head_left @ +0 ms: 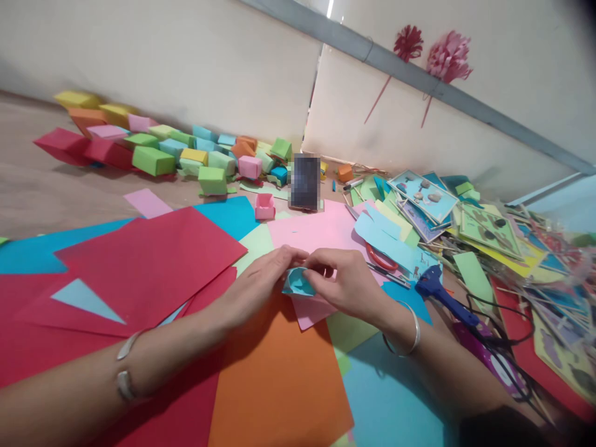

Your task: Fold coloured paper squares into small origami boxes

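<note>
A small light-blue paper box (pixel 300 283), its open top facing me, is between my hands above the sheets. My left hand (pixel 261 276) is closed round its far left side, the fingertips partly hidden behind it. On the right, the thumb and fingers of my right hand (pixel 342 279) pinch the box's wall and reach over its rim. Under the hands lie an orange sheet (pixel 279 379) and a pink sheet (pixel 307 313). A small open pink paper box (pixel 265 207) stands just beyond.
Many folded paper boxes (pixel 153 160) line the wall at left. A dark phone-like object (pixel 305 180) stands at the back. Red-handled scissors (pixel 379 256), a blue glue gun (pixel 444 298) with a black cord, and piled cards (pixel 423 195) crowd the right. Red sheets (pixel 153 267) cover the left.
</note>
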### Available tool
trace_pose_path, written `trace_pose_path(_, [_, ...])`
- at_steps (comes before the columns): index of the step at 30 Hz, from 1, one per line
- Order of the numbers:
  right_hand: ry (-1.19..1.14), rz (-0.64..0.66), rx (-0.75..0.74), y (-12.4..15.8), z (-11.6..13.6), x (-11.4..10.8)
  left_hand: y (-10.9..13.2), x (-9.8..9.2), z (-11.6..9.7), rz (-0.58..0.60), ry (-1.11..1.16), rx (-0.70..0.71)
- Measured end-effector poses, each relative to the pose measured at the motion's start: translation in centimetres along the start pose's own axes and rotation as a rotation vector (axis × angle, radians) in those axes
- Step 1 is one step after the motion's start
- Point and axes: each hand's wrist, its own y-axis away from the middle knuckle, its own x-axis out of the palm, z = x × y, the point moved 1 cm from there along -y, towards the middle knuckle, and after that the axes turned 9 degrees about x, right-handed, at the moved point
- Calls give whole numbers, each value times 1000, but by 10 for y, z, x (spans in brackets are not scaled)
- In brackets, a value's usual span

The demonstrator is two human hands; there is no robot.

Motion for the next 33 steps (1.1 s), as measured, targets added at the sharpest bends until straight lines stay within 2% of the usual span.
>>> trace_pose_path(3, [40,-48,-105,3,1,1,2,5,3,137,570,-351])
trace_pose_path(5, [133,-81,-178,4,1,3,3,6,3,223,720,-463])
trace_pose_path(7, [231,-123,-230,6,1,5,5,7,3,272,755,-452])
trace_pose_path(10, [334,-163,-247,8,1,7,10,10,2,263,741,-392])
trace_pose_path(14, [379,-83,-223,9,0,7,15,16,3,173,713,-432])
trace_pose_path(18, [410,-33,-273,7,-1,5,15,19,2,145,731,-436])
trace_pose_path(23, [517,-213,-430,9,-1,10,16,22,-2,65,818,-478])
trace_pose_path(26, [551,-288,-467,9,-3,11,15,20,-5,99,899,-479])
trace_pose_path(29, [531,-220,-411,5,-9,10,13,18,-6,159,984,-432])
trace_pose_path(33, [586,-89,-217,-2,-15,7,13,18,-5,178,1026,-391])
